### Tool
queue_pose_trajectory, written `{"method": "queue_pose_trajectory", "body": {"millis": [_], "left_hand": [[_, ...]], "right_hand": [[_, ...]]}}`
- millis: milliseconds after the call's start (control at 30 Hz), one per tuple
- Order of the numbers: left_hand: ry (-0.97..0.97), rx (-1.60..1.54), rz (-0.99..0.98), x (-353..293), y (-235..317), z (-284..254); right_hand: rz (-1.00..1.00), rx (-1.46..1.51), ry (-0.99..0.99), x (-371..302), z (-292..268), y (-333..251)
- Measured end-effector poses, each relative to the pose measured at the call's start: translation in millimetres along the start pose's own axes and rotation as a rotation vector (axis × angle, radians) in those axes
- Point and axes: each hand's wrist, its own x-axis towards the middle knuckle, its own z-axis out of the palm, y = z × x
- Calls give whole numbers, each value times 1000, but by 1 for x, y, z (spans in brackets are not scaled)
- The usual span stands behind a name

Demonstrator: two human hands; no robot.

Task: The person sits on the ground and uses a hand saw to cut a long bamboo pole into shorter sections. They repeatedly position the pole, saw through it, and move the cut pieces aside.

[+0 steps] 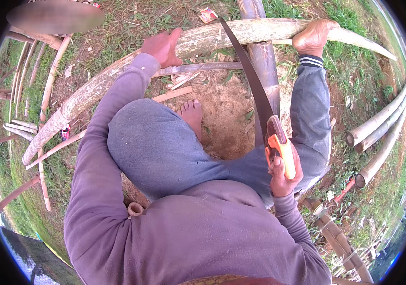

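Note:
A hand saw (252,71) with a long dark blade and an orange handle is in my right hand (286,172), its fingers wrapped round the grip. The blade reaches away from me, and its far end lies at a thick pale bamboo pole (207,39). My left hand (163,48) rests on top of that pole, left of the blade, with the thumb spread from the fingers. One bare foot (313,37) of mine presses on the pole to the right of the blade. Beneath the pole runs another bamboo pole (270,71), pointing away from me.
Several cut bamboo poles (379,118) lie at the right. A red-handled tool (344,190) is on the ground near them. Tied bamboo (338,237) stands at the lower right. Thin poles (53,80) form a frame at the left. My other bare foot (191,116) is on the soil.

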Motion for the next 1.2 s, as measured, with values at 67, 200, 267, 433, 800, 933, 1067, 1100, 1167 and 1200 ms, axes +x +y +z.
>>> {"method": "queue_pose_trajectory", "body": {"millis": [67,200,267,433,800,933,1067,1100,1167,1200], "left_hand": [[-22,-11,6,0,3,-3],[-14,26,11,8,14,-18],[-15,8,6,3,10,-16],[48,-4,-6,-3,0,-8],[-52,28,-7,1,15,-21],[-52,41,-34,1,9,-29],[-70,-2,-17,-4,6,-13],[-57,6,-15,-4,8,-14],[-62,-3,-22,-4,7,-8],[-57,-6,-8,-2,7,-9]], "right_hand": [[-39,79,-1,16,13,1],[-202,-48,59,163,102,12],[-38,100,20,172,110,9],[-31,88,-8,56,39,18],[-33,92,-14,205,130,-1],[-68,89,17,144,105,17],[61,116,-22,15,26,8],[50,135,-34,2,17,0],[16,158,-39,9,22,3],[-5,152,-23,23,33,6]]}}
